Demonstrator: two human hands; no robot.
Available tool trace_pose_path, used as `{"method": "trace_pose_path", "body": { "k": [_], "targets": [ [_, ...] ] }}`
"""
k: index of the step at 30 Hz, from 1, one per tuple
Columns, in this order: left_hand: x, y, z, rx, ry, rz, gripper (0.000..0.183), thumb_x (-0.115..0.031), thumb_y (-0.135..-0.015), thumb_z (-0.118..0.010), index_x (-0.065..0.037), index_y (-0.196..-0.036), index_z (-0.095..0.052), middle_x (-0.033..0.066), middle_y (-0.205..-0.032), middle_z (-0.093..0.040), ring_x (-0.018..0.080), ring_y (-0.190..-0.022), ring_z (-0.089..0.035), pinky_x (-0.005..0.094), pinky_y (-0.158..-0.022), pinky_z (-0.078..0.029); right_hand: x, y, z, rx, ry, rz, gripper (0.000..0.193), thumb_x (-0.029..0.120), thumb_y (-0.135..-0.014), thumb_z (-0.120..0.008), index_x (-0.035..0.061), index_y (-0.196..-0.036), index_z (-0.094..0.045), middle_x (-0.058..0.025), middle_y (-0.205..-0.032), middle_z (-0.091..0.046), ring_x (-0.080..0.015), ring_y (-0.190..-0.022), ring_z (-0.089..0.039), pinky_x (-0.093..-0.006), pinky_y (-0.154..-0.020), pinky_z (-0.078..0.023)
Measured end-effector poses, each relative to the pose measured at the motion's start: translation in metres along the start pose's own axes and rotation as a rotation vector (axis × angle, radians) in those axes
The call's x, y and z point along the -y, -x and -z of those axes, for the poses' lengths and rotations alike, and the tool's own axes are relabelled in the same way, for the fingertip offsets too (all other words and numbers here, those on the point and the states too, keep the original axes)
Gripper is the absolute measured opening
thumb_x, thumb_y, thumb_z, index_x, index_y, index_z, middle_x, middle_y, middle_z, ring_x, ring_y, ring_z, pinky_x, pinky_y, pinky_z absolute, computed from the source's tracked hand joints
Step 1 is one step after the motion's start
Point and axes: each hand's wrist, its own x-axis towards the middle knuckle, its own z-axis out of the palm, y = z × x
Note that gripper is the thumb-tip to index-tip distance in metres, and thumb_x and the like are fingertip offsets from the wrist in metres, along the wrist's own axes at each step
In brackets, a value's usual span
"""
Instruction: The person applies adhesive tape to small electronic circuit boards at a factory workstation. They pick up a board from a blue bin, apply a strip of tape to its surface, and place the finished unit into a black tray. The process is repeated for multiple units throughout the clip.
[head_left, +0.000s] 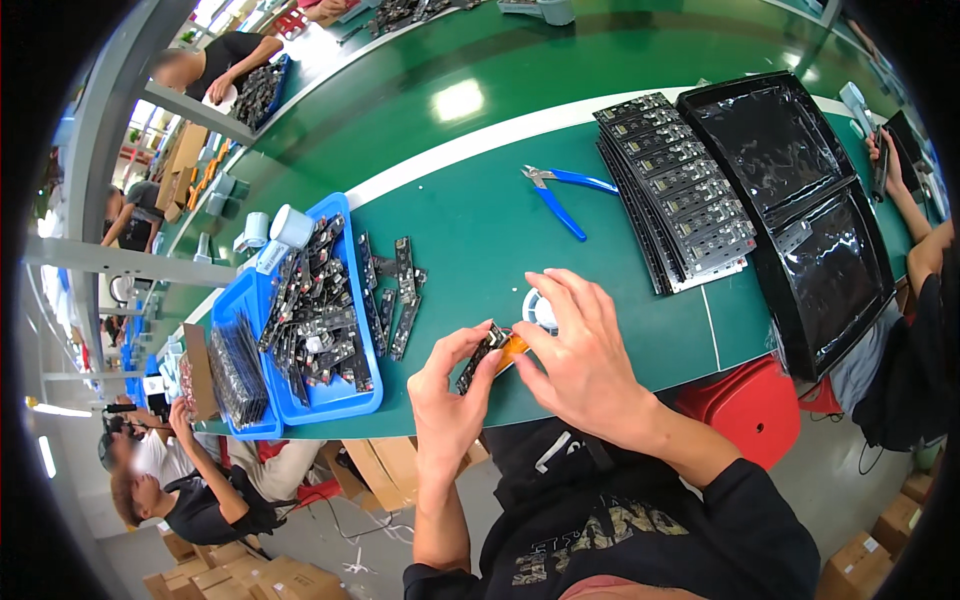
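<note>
My left hand (445, 390) pinches a narrow black circuit board (480, 362) between thumb and fingers, just above the green table's near edge. Against the board lies a flat orange strip (511, 352). My right hand (585, 365) grips that strip at its right end with thumb and forefinger, the other fingers raised. A white round reel-like piece (540, 312) rests on the table behind the right hand and is partly hidden by it. Further back lie blue-handled cutting pliers (565, 195) with their jaws apart.
Left of my hands, a blue tray (365, 398) holds many small boards, with several loose boards (404, 275) beside it. Stacked board panels (675, 185) and a black tray (830, 270) stand at the right. A red stool (745, 410) is below the edge. Other people sit on both sides.
</note>
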Motion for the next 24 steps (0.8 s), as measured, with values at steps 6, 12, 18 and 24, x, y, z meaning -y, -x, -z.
{"method": "trace_pose_path", "body": {
  "k": [6, 12, 18, 24],
  "targets": [
    [-0.007, 0.003, 0.003, 0.065, -0.016, 0.006, 0.032, 0.008, -0.091, -0.077, 0.007, -0.121, -0.065, 0.0160, -0.123, -0.076, 0.0166, -0.107, -0.073, 0.0314, -0.097, -0.058, -0.003, 0.000, -0.013, 0.007, 0.124, 0.024, 0.014, 0.011, -0.079, -0.076, -0.0005, -0.087, -0.072, -0.0243, -0.140, -0.059, -0.0388, -0.137, -0.051, -0.0595, -0.115, -0.037],
    [-0.010, 0.006, 0.004, 0.062, -0.075, -0.004, 0.033, 0.008, -0.089, -0.078, 0.005, -0.119, -0.066, 0.0154, -0.120, -0.078, 0.0172, -0.106, -0.075, 0.0315, -0.096, -0.059, 0.002, 0.001, -0.018, -0.056, 0.242, 0.076, 0.008, 0.006, -0.081, -0.075, 0.0005, -0.085, -0.073, -0.0214, -0.140, -0.061, -0.0385, -0.134, -0.055, -0.0603, -0.113, -0.040],
    [-0.012, 0.006, -0.001, 0.049, -0.150, -0.076, 0.030, 0.006, -0.089, -0.078, 0.002, -0.117, -0.069, 0.0156, -0.115, -0.077, 0.0297, -0.097, -0.077, 0.0364, -0.085, -0.062, 0.004, 0.012, -0.010, 0.014, 0.346, 0.079, 0.016, 0.013, -0.084, -0.072, 0.0007, -0.094, -0.075, -0.0263, -0.145, -0.058, -0.0385, -0.143, -0.048, -0.0653, -0.117, -0.035],
    [-0.016, 0.006, -0.007, 0.054, -0.218, -0.106, 0.030, 0.008, -0.088, -0.079, 0.004, -0.116, -0.069, 0.0152, -0.115, -0.078, 0.0254, -0.106, -0.078, 0.0349, -0.094, -0.061, -0.002, 0.031, -0.003, 0.090, 0.358, 0.093, 0.034, 0.014, -0.089, -0.068, 0.0026, -0.120, -0.075, -0.0283, -0.154, -0.049, -0.0414, -0.147, -0.043, -0.0668, -0.118, -0.033]
  ]
}}
